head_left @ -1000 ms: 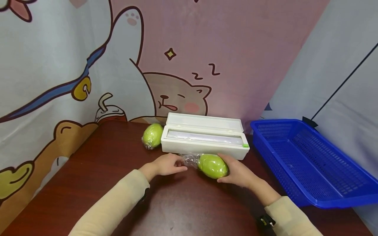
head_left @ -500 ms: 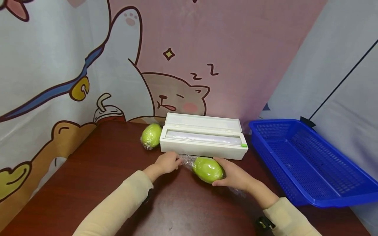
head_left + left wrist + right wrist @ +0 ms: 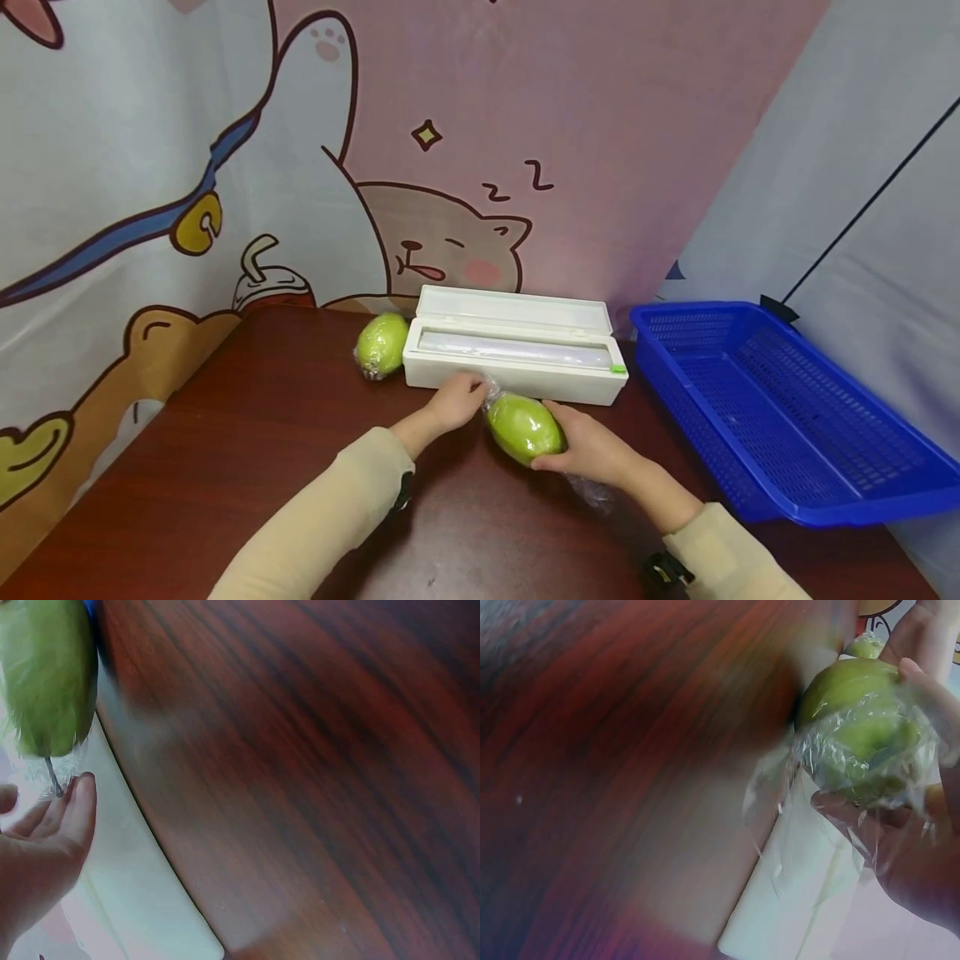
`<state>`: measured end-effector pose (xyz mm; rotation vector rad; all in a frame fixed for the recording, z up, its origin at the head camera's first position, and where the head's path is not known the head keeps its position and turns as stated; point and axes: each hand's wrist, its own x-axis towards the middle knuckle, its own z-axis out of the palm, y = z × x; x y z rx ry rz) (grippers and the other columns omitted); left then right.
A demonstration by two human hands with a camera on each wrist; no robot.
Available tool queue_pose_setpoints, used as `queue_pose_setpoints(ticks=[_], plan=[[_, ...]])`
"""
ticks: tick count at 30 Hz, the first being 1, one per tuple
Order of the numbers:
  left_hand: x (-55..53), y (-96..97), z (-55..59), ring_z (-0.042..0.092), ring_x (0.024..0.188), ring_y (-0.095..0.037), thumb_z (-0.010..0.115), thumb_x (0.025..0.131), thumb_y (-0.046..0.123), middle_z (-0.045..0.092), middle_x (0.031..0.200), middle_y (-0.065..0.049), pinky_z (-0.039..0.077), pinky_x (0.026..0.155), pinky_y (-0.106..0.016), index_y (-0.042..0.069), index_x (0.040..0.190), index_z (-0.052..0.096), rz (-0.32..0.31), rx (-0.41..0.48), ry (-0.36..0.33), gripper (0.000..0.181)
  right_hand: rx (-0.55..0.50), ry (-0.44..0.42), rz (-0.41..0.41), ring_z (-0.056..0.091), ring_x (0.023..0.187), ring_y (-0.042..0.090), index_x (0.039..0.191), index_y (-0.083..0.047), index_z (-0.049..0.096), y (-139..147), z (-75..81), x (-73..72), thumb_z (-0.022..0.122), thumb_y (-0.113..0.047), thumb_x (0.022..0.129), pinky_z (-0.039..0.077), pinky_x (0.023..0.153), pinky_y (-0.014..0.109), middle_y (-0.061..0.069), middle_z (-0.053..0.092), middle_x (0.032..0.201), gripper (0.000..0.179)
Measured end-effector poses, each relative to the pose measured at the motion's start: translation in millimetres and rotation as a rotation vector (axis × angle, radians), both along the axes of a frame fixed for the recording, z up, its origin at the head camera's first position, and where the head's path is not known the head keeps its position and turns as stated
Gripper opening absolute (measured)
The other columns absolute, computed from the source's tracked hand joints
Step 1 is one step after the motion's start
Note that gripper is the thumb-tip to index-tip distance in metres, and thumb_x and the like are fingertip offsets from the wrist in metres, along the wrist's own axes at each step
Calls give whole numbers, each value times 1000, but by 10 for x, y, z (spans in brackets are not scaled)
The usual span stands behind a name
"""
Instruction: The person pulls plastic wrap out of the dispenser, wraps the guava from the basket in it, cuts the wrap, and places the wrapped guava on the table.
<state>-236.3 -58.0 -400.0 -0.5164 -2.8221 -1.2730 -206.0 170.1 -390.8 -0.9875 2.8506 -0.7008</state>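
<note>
A green pear point(image 3: 525, 429) wrapped in cling film is held by my right hand point(image 3: 600, 448), thumb on the near side and fingers on the far side. In the left wrist view its thin stem point(image 3: 52, 775) shows through the film. My left hand point(image 3: 456, 402) pinches the gathered film point(image 3: 492, 388) at the stem end. Loose film point(image 3: 592, 492) trails below the right hand; in the right wrist view, crumpled film point(image 3: 855, 754) covers the pear's other end. Behind both hands stands a white cling film dispenser point(image 3: 540, 384), lid raised, with the roll point(image 3: 517, 348) inside.
A second wrapped pear point(image 3: 381, 344) lies at the dispenser's left end. On the right stands a blue plastic basket point(image 3: 701, 421). The dark wooden table point(image 3: 247, 433) meets a printed curtain point(image 3: 615, 125) at the back.
My left hand has moved right and up toward the pear, and the film between has gathered shorter. The pear in my right hand has shifted slightly left and turned; film now trails below that hand.
</note>
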Motion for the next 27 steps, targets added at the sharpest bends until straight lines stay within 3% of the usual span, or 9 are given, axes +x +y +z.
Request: queue_pose_setpoints(ticks=[5,12,20,27], plan=[[-6,54,-36,59,101,-25,43,98,17,64,104,-14,47,90,-39,0,108,61,-83,-65,37,27,-16,-5,4,59,92,11,124,-6,52,3,-18,-28,78,-44,70,51,82,34,0,64,105,71],[-14,42,-40,45,128,-30,40,99,18,52,134,-17,34,110,-41,-1,130,51,-185,-200,93,38,6,-4,-20,57,81,7,116,-6,55,7,-14,-44,77,-48,69,50,70,26,-3,63,93,67],[-61,17,17,44,129,-28,43,94,12,52,134,-14,33,110,-41,1,131,50,-240,-184,79,40,6,27,-50,58,75,7,111,-3,56,-47,18,-6,79,-46,68,49,65,25,-2,64,87,65],[-52,25,24,48,125,-31,41,89,8,56,129,-17,35,108,-41,-1,126,54,-288,-206,194,41,5,24,-67,57,73,5,110,-5,57,-75,17,3,78,-47,69,48,63,23,-3,63,85,63]])
